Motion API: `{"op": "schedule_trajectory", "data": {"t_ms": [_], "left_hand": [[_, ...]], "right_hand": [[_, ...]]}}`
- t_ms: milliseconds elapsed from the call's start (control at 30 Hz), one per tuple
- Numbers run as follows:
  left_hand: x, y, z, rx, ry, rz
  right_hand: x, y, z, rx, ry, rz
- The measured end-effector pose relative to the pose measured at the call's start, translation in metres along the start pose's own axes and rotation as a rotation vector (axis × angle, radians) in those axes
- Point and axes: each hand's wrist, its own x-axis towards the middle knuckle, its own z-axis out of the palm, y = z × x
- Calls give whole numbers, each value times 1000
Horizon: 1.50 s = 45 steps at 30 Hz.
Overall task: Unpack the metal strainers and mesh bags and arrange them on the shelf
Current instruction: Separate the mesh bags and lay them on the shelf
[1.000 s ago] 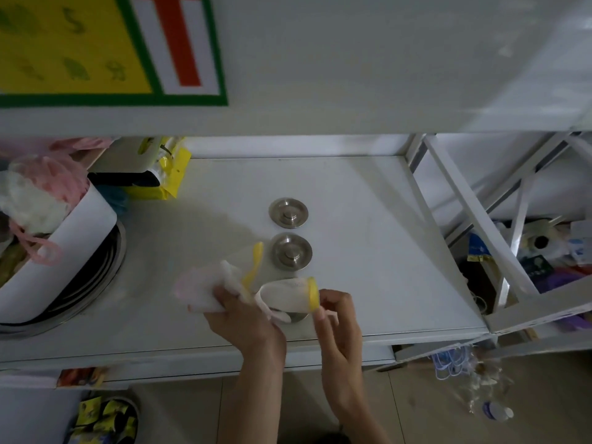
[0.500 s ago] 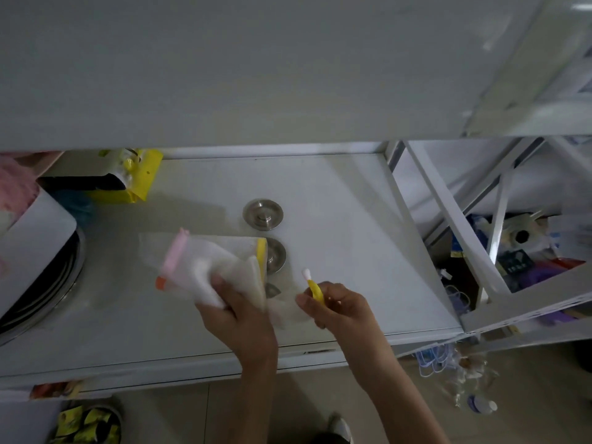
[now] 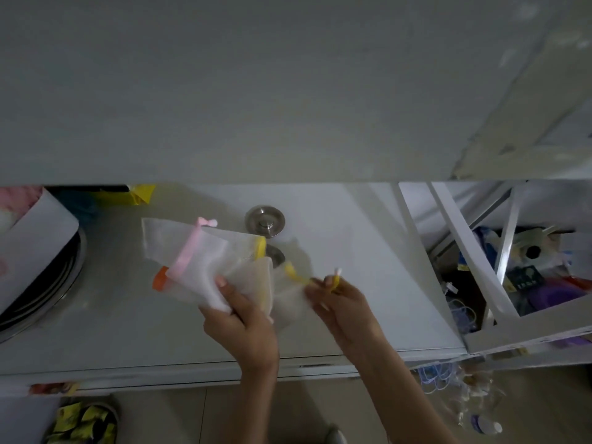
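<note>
head view: the left hand holds a fanned bunch of white mesh bags above the white shelf, its grip closed on their lower ends with the thumb pressed on top. one bag in the bunch carries a pink ribbon across it, ending in a small pink bow at the far side; another shows an orange tab at its left edge, and a third has a yellow band along its far end. the right hand pinches a yellow drawstring between thumb and fingers, its grip narrow and closed on the string, which runs to a separate mesh bag hanging between the two hands. a white tip of the string sticks up just above the right fingers.

behind the bags, two round metal strainers lie on the shelf: the far strainer is fully in sight, the near strainer is partly hidden by the bunch. at the left edge a white paper box sits over stacked dark round pans. a yellow package lies at the back of the shelf, under the upper shelf board that fills the top of the view. to the right, a lower compartment of the rack holds mixed clutter.
</note>
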Motion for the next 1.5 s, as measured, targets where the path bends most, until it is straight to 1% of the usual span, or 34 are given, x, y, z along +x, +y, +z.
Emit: {"op": "schedule_trajectory", "data": {"t_ms": [133,200,267,367,467,600,700,800,833,900,933,967,1000,1067,1133,1167,1200,1267,1367,1500], "left_hand": [[10,-4,-5,15,52,0],[16,-10,-10,7,52,-10],[18,-15,-18,12,52,-16],[14,-13,-28,59,25,6],[7,-19,-41,113,-19,-50],[0,-18,-47,60,-72,-148],[-1,-11,-48,25,-118,-187],[5,-9,-47,-44,-192,-235],[6,-10,-47,-54,-217,-242],[7,-10,-45,-68,-285,-259],[6,-10,-43,-79,-322,-278],[5,-10,-41,-93,-356,-304],[4,-11,-38,-107,-384,-334],[-2,-12,-31,-137,-433,-379],[-9,-11,-22,-166,-463,-401],[-13,-11,-18,-181,-468,-403],[-16,-10,-14,-194,-468,-407],[-22,-10,-7,-202,-464,-406],[-31,-8,-1,-201,-473,-415],[-39,-7,4,-154,-475,-472]], "right_hand": [[53,-27,-8,-440,117,-316],[89,-37,-13,-625,182,-424],[124,-46,-18,-785,209,-490],[165,-57,-25,-947,205,-488],[192,-62,-27,-1028,186,-487],[212,-60,-26,-1113,176,-500],[219,-58,-26,-1153,225,-502],[218,-57,-28,-1255,286,-520],[212,-57,-28,-1253,313,-553],[192,-57,-23,-1139,351,-655],[178,-55,-20,-1037,331,-681],[159,-53,-13,-913,277,-658],[138,-50,-7,-773,188,-575],[92,-44,4,-553,-37,-284],[55,-39,7,-446,-206,16],[40,-35,4,-389,-269,100],[28,-33,1,-317,-322,142],[10,-31,-6,-169,-352,158],[1,-30,-19,-28,-272,126],[-2,-44,-33,-58,-195,-41]]}}
